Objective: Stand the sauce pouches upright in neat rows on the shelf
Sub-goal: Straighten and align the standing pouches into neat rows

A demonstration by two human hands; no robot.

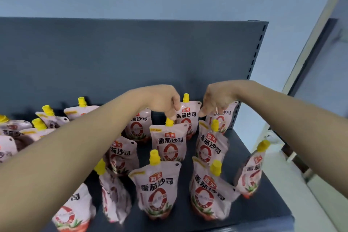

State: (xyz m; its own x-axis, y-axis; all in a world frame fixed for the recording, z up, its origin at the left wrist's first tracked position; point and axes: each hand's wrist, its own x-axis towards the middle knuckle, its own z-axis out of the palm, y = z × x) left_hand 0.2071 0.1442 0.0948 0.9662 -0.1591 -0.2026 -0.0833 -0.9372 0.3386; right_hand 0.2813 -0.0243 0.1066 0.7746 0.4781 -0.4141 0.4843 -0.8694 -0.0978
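Observation:
Several pink sauce pouches with yellow caps stand in rough rows on the dark shelf (pixel 271 201). My left hand (pixel 163 101) reaches to the back row and its curled fingers grip the top of a pouch (pixel 138 124) whose cap is hidden under the hand. My right hand (pixel 216 100) pinches the top of the back right pouch (pixel 223 118), its cap also hidden. Between the two hands stands another back-row pouch (pixel 186 115). In front, a middle pouch (pixel 169 145) and a front pouch (pixel 156 188) stand upright.
At the left, several pouches (pixel 50 118) lie tipped and jumbled. One pouch (pixel 250 173) leans near the shelf's right edge. The dark back panel (pixel 113 58) and a slotted upright (pixel 254 56) bound the shelf. A pale wall and a door frame lie to the right.

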